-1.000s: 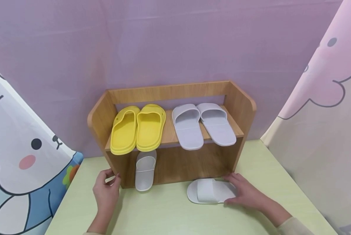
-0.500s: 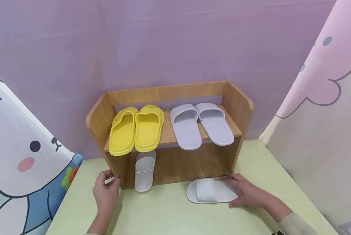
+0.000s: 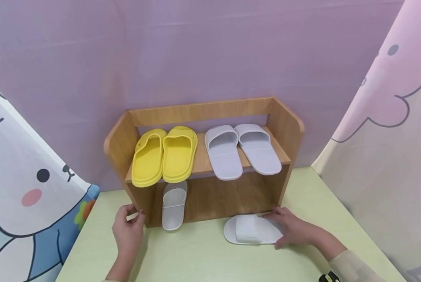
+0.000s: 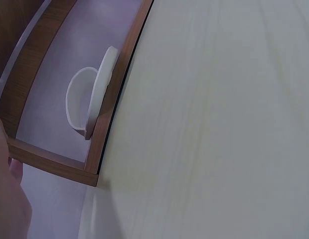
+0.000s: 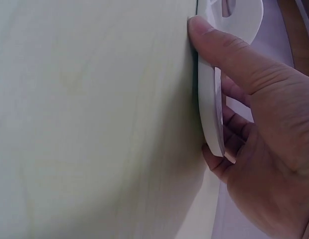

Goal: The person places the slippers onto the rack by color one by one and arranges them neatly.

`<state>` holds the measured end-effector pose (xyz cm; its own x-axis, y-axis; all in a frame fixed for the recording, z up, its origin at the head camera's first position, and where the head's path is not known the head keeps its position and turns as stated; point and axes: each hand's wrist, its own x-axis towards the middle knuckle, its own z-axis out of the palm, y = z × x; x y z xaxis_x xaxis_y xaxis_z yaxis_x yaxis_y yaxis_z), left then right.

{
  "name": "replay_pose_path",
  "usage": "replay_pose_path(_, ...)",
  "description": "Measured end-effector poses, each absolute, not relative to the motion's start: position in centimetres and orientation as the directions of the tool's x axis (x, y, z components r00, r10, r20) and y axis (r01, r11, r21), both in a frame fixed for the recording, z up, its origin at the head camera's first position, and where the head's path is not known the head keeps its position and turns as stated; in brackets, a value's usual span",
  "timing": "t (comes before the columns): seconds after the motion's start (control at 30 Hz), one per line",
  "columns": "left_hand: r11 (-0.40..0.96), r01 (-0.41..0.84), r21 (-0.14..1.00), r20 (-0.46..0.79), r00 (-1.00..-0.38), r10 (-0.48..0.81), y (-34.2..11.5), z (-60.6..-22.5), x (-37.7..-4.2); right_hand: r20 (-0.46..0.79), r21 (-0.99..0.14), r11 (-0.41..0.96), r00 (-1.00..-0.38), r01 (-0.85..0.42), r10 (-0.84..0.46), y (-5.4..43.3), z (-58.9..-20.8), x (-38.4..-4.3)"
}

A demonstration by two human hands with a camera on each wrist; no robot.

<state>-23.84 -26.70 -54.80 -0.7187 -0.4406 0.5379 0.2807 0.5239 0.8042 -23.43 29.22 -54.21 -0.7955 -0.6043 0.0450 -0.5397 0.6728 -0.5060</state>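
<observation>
My right hand (image 3: 296,229) grips the heel end of a white slide slipper (image 3: 247,229), which lies sideways on the table before the rack. In the right wrist view the thumb lies along one edge of this slipper (image 5: 209,114), with fingers round the other side. At the left, my left hand (image 3: 128,231) pinches the front edge of the wooden shoe rack's side panel (image 4: 52,162). Another white slide slipper (image 3: 173,211) stands on the rack's lower shelf, toe inward, near that side.
On the upper shelf of the rack (image 3: 228,199) sit a yellow clog pair (image 3: 162,156) and a pale lavender slipper pair (image 3: 243,150). Behind hangs a purple curtain (image 3: 203,51). The pale green table (image 3: 196,258) extends in front.
The right thumb has shifted slightly to the right and nearer along the slipper's heel. A dark object has appeared by the right sleeve. Slippers, rack and left hand stay nearly as they were.
</observation>
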Motion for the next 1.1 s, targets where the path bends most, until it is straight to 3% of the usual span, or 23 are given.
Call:
replay_pose_path(0.43,0.518,0.261,0.815,0.524,-0.716,-0.463,-26.6,-55.1,-23.9,0.017,-0.543,0.674,-0.809,-0.501,-0.588,28.8,-54.3,-23.0)
replay_pose_path(0.73,0.525,0.261,0.81,0.528,-0.713,-0.461,-26.5,-55.0,-24.0,0.091,-0.558,0.605,-0.766,-0.569,-0.637,28.0,-54.0,-22.7)
replay_pose_path(1.1,0.528,0.243,0.814,0.516,-0.721,-0.463,-26.4,-54.8,-24.0,0.117,-0.548,0.603,-0.767,-0.58,-0.631,26.6,-53.6,-22.4)
